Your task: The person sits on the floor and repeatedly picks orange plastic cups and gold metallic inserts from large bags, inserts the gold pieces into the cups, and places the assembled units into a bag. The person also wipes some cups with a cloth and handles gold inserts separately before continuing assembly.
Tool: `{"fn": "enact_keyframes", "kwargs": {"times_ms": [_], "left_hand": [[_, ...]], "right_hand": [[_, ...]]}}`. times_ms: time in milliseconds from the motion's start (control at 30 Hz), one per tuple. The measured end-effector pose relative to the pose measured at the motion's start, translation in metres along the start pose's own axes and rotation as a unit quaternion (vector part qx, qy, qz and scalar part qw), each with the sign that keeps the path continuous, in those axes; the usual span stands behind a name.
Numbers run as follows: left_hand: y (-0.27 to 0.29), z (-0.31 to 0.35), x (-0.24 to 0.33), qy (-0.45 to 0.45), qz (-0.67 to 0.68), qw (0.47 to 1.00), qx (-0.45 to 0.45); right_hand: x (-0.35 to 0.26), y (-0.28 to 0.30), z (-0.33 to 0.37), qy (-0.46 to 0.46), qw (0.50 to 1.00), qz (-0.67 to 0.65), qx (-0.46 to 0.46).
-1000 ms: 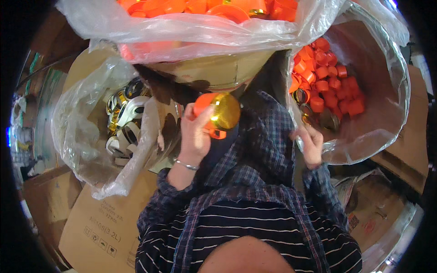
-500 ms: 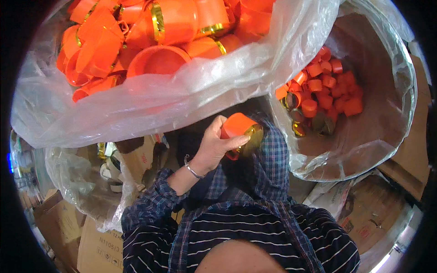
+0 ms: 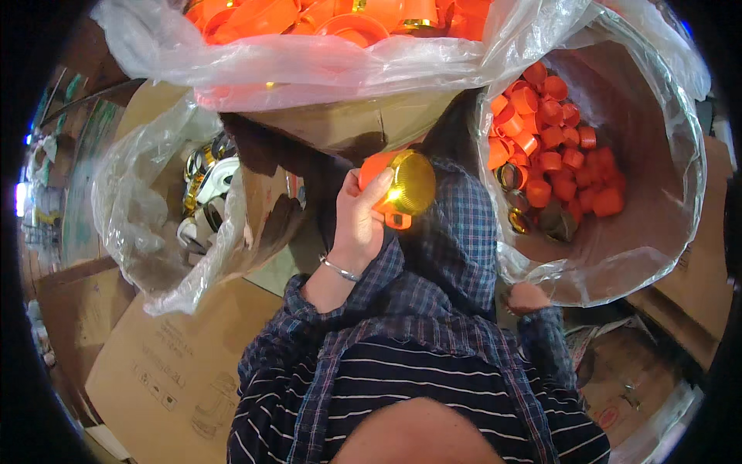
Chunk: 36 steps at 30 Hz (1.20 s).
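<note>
A dark top [image 3: 421, 373] with thin white stripes covers the trunk and upper arms. Two blue plaid straps [image 3: 313, 402] lie over the top; ahead of it, cloth [image 3: 468, 232] in matching plaid spreads across the lap. Plaid sleeves [image 3: 547, 348] flank the top left and right. A smooth silvery bangle [image 3: 340, 268] rings the wrist of the left hand [image 3: 360, 216].

Right hand [image 3: 528, 298] drawn back nearer the torso [image 3: 423, 383]; gold end [image 3: 415, 185] of the orange cup [image 3: 396, 184] turned upward again
</note>
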State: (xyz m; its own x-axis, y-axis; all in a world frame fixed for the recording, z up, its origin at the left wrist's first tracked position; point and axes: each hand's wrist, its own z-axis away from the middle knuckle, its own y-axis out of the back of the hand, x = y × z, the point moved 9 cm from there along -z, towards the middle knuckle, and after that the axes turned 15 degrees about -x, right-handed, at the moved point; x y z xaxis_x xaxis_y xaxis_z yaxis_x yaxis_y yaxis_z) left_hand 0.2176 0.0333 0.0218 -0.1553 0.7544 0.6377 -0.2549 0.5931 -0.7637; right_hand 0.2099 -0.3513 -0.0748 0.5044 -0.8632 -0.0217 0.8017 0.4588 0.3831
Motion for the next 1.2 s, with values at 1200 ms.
{"fn": "enact_keyframes", "kwargs": {"times_ms": [1200], "left_hand": [[-0.008,0.032,0.007,-0.039,0.101,0.992,0.057]], "right_hand": [[-0.237,0.238,0.114,0.479,0.641,-0.112,0.589]]}}
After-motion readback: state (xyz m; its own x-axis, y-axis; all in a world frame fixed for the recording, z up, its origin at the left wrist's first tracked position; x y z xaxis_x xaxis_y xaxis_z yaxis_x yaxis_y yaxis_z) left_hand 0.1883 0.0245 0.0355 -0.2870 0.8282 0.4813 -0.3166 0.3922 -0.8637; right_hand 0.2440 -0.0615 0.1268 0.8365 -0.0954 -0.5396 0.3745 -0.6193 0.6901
